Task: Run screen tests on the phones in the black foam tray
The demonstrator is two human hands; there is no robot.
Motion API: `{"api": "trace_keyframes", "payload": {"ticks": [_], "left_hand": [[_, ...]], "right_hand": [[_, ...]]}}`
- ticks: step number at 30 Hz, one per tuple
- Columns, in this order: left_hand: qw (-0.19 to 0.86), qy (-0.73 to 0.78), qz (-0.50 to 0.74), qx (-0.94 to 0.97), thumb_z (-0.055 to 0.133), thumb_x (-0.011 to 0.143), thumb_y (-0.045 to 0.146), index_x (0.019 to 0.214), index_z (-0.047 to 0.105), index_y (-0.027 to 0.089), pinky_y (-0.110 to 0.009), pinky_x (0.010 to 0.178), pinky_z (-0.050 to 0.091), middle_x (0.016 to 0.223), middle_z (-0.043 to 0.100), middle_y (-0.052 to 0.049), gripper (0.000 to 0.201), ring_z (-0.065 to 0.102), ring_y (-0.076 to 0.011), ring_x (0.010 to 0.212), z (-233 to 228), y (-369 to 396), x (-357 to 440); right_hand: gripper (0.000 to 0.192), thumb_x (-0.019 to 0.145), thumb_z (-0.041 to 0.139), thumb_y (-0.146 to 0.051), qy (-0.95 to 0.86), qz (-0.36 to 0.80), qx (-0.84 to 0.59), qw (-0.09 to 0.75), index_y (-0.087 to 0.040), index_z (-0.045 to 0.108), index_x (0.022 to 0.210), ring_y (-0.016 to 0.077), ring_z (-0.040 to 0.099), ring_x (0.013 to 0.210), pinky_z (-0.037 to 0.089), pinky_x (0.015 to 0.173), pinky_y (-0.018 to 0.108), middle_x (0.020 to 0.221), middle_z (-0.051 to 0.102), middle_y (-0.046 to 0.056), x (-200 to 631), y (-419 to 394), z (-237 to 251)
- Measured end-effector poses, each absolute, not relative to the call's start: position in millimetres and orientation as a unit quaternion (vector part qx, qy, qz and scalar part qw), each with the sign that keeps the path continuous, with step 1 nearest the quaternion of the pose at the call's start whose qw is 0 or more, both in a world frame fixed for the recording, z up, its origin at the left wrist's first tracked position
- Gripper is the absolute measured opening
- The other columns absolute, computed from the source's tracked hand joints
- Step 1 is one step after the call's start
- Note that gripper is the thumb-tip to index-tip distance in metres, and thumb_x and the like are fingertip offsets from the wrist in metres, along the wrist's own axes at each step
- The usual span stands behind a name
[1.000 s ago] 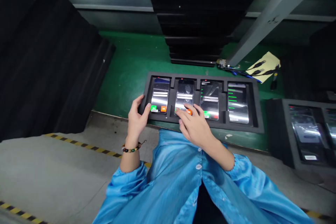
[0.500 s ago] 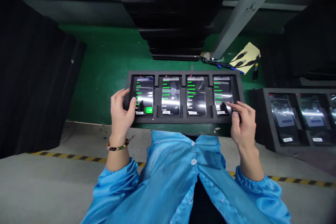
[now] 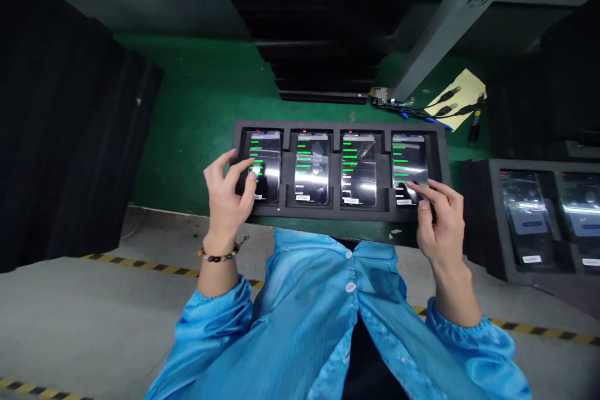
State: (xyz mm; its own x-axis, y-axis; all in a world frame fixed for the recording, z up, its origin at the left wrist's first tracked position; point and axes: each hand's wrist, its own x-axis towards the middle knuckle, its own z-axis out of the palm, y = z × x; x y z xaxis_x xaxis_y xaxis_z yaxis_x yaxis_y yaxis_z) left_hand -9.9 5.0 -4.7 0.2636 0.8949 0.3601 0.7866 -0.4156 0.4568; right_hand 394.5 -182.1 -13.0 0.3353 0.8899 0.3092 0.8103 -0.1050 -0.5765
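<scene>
A black foam tray [image 3: 337, 213] holds several smartphones in a row, each lit with green text lines on a dark screen. My left hand [image 3: 228, 190] is at the tray's left end, fingers apart, thumb and index over the leftmost smartphone [image 3: 270, 172]. My right hand [image 3: 441, 219] is at the other end with its index fingertip at the lower screen of the rightmost smartphone [image 3: 404, 153]. Its fingers are spread and hold nothing. Between the hands lie a second smartphone [image 3: 312, 165] and a third smartphone [image 3: 360, 165], untouched.
The tray sits on a green tabletop [image 3: 197, 106]. Stacked black trays [image 3: 323, 44] stand behind it, and a dark stack [image 3: 70, 131] is at left. A grey post [image 3: 450, 31], cables, and yellow paper [image 3: 470, 86] are at back right. Another phone tray [image 3: 497, 225] stands at right.
My left index finger has moved over the leftmost phone, whose green button at the bottom right no longer shows. My right hand stays at the rightmost phone. The view has shifted slightly.
</scene>
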Motion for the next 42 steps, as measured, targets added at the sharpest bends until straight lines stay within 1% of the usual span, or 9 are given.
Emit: {"api": "trace_keyframes", "payload": {"ticks": [3, 7, 12, 16, 20, 31, 36, 39, 42], "left_hand": [[0.113, 0.474, 0.262, 0.833, 0.059, 0.108, 0.032, 0.131, 0.078, 0.028, -0.057, 0.127, 0.043, 0.155, 0.062, -0.012, 0.03, 0.055, -0.0323, 0.146, 5, 3, 3], [0.145, 0.435, 0.221, 0.861, 0.057, 0.106, 0.026, 0.139, 0.076, 0.029, -0.059, 0.127, 0.044, 0.161, 0.057, -0.012, 0.038, 0.051, -0.0343, 0.149, 16, -1, 21], [0.137, 0.419, 0.149, 0.885, 0.055, 0.106, 0.027, 0.153, 0.068, 0.029, -0.063, 0.129, 0.042, 0.172, 0.044, -0.013, 0.048, 0.044, -0.038, 0.155, 19, -3, 41], [0.131, 0.424, 0.107, 0.89, 0.054, 0.106, 0.028, 0.154, 0.068, 0.029, -0.068, 0.126, 0.041, 0.176, 0.039, -0.015, 0.05, 0.043, -0.0417, 0.153, 16, 3, 58], [0.114, 0.435, 0.097, 0.888, 0.054, 0.104, 0.027, 0.152, 0.069, 0.032, -0.069, 0.125, 0.041, 0.177, 0.04, -0.012, 0.05, 0.044, -0.0409, 0.152, 14, 12, 68], [0.114, 0.423, 0.103, 0.893, 0.054, 0.105, 0.03, 0.152, 0.068, 0.031, -0.067, 0.126, 0.04, 0.177, 0.04, -0.012, 0.049, 0.043, -0.0405, 0.154, 12, 26, 73], [0.139, 0.444, 0.185, 0.866, 0.05, 0.107, 0.029, 0.153, 0.066, 0.029, -0.06, 0.131, 0.038, 0.171, 0.046, -0.012, 0.048, 0.045, -0.0356, 0.156, 17, 23, 48], [0.131, 0.498, 0.254, 0.819, 0.049, 0.109, 0.031, 0.151, 0.067, 0.026, -0.056, 0.132, 0.038, 0.164, 0.053, -0.014, 0.046, 0.048, -0.0336, 0.153, 15, 22, 21], [0.131, 0.545, 0.282, 0.779, 0.049, 0.111, 0.033, 0.149, 0.068, 0.023, -0.056, 0.131, 0.039, 0.159, 0.056, -0.016, 0.044, 0.05, -0.0343, 0.151, 8, 21, 1]], "right_hand": [[0.04, 0.113, 0.047, -0.031, -0.594, 0.057, -0.726, 0.341, -0.022, 0.072, 0.144, 0.0337, 0.058, 0.144, 0.051, 0.12, 0.06, 0.139, 0.073, 0.014, 393, -173, -8], [0.042, 0.112, 0.048, -0.026, -0.65, 0.052, -0.688, 0.318, -0.024, 0.066, 0.15, 0.0351, 0.05, 0.153, 0.045, 0.127, 0.063, 0.15, 0.07, 0.01, 392, -157, 2], [0.047, 0.113, 0.048, -0.032, -0.719, 0.077, -0.66, 0.205, -0.025, 0.064, 0.156, 0.0427, 0.028, 0.168, 0.039, 0.13, 0.071, 0.175, 0.046, 0.011, 373, -129, 14], [0.046, 0.114, 0.045, -0.038, -0.715, 0.081, -0.683, 0.127, -0.031, 0.067, 0.155, 0.0485, 0.03, 0.166, 0.036, 0.122, 0.086, 0.179, 0.041, 0.011, 356, -106, 11], [0.046, 0.114, 0.043, -0.039, -0.714, 0.073, -0.686, 0.122, -0.033, 0.066, 0.155, 0.0474, 0.031, 0.166, 0.033, 0.12, 0.091, 0.179, 0.041, 0.011, 357, -89, 4], [0.047, 0.115, 0.041, -0.04, -0.724, 0.077, -0.673, 0.13, -0.032, 0.065, 0.154, 0.0435, 0.031, 0.167, 0.028, 0.125, 0.086, 0.177, 0.043, 0.01, 366, -73, 3], [0.049, 0.113, 0.039, -0.035, -0.686, 0.059, -0.683, 0.241, -0.026, 0.065, 0.154, 0.035, 0.04, 0.162, 0.038, 0.131, 0.065, 0.167, 0.057, 0.008, 391, -101, 10], [0.049, 0.113, 0.037, -0.033, -0.63, 0.044, -0.717, 0.296, -0.025, 0.066, 0.152, 0.034, 0.048, 0.155, 0.041, 0.128, 0.061, 0.154, 0.069, 0.008, 407, -131, 12], [0.047, 0.113, 0.039, -0.036, -0.601, 0.057, -0.738, 0.301, -0.024, 0.069, 0.148, 0.0342, 0.052, 0.152, 0.043, 0.126, 0.059, 0.147, 0.072, 0.01, 413, -154, 5]]}}
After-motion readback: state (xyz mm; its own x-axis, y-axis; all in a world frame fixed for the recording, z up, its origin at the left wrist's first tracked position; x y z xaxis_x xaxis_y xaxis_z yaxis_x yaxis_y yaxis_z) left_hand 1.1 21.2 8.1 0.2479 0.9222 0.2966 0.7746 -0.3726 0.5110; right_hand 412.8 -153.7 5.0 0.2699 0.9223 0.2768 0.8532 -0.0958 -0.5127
